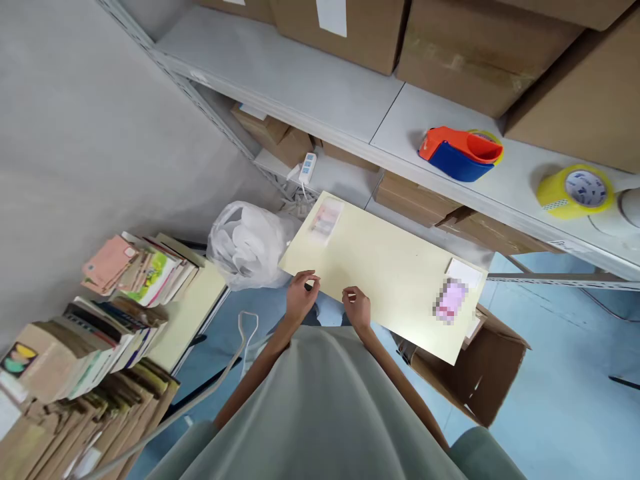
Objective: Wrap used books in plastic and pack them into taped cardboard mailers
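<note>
Tabletop (395, 267) in pale cream runs slantwise in front of the person, its far edge close by a grey metal shelf unit (305, 77) stacked with cardboard boxes (345, 43). The left hand (300, 298) and the right hand (357, 309) are at its near edge, toward the left end, a little apart from each other, fingers curled in narrow, though whether anything small is pinched in them I cannot tell. A flat packet (326, 220), pale with pinkish marks, lies at the far left corner; toward the right end lie a white card (464, 272) and a pink item (451, 300), blurred into squares. On the shelf rest an orange and blue tape dispenser (460, 159) and a yellow tape roll (557, 197), with a white power strip (307, 168) on the level below. A white plastic bag (250, 243) slumps beside the left end, books (107, 337) crowd a second table (193, 310) by the grey wall (100, 133), and an open cardboard carton (493, 373) shows past the right end, with blue floor (565, 393) beyond
</note>
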`<state>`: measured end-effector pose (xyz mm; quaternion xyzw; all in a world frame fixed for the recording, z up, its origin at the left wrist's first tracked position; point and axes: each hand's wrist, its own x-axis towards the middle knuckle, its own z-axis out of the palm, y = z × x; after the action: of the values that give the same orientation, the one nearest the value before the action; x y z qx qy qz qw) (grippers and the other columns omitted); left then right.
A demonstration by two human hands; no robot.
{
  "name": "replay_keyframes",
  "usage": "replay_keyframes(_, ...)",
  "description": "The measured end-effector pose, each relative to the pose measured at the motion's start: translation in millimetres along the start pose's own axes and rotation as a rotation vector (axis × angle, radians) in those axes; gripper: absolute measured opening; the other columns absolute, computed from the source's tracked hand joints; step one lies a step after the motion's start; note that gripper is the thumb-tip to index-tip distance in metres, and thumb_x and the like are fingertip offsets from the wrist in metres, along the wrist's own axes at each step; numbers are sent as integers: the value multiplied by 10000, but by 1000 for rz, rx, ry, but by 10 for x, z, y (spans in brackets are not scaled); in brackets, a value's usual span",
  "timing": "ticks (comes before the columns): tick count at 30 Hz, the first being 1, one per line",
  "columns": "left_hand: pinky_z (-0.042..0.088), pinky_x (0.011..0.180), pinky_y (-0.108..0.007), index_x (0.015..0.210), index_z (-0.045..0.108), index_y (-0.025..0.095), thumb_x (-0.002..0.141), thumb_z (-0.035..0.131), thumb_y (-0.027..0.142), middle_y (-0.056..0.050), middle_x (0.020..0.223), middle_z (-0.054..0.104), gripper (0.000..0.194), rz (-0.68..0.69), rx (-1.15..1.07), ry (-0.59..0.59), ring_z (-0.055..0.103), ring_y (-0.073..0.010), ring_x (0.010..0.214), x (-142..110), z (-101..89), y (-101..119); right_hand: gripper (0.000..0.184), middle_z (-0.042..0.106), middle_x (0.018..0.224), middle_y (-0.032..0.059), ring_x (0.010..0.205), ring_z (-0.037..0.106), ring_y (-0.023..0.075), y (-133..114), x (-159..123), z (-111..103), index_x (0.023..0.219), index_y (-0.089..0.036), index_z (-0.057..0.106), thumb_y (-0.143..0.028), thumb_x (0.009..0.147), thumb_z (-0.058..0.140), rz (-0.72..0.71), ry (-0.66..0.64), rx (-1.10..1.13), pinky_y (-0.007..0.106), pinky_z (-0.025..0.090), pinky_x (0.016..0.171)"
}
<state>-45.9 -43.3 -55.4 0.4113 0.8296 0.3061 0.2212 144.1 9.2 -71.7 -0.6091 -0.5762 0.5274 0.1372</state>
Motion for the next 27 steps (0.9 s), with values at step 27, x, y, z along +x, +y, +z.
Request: replay_keyframes(27,587,1113,-476,1203,769,208,986,628,289,-135,1263,795,271,-226,-334,579,749,-303,1186,-1481,-2173,-2304,305,864,973,81,872,853,288,-491,-1879,1984,984,-263,737,-520,958,574,-400,-81,-235,389,659,827)
